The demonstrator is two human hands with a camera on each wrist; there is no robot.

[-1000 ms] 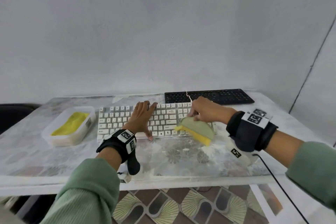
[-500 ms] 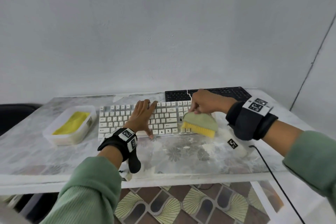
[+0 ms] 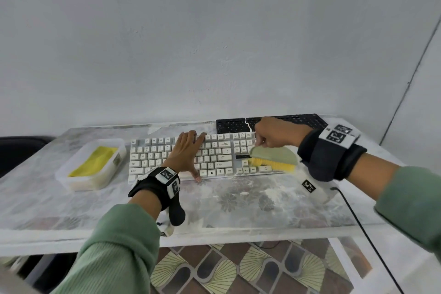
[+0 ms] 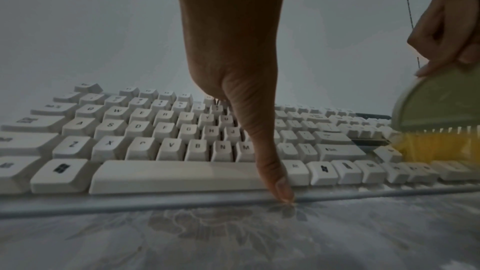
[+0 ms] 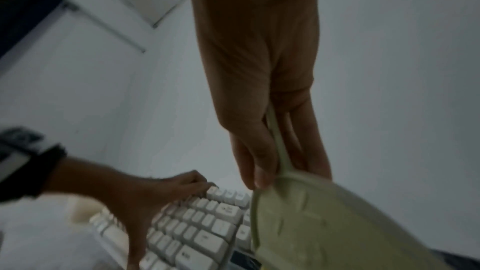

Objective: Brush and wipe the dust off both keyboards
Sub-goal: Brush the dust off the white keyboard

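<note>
Head view: two keyboards. White keyboard (image 3: 181, 157), table (image 3: 238, 207) centre, right end hidden under one brush (image 3: 274, 154), yellow bristles on keys. Black keyboard (image 3: 286, 120) behind, part hidden by right hand (image 3: 274, 135) grasping brush handle. Left hand (image 3: 186, 153) flat, fingers spread on white keys. One tub (image 3: 69, 169), yellow cloth (image 3: 95, 162) inside. Right wrist view blurred.

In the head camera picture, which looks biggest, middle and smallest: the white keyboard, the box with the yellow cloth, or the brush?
1. White keyboard: widest by far.
2. Box with the yellow cloth: middle.
3. Brush: smallest, partly hidden by the right hand gripping it.

All three sit about equally far from the camera, so the order looks safe.
</note>
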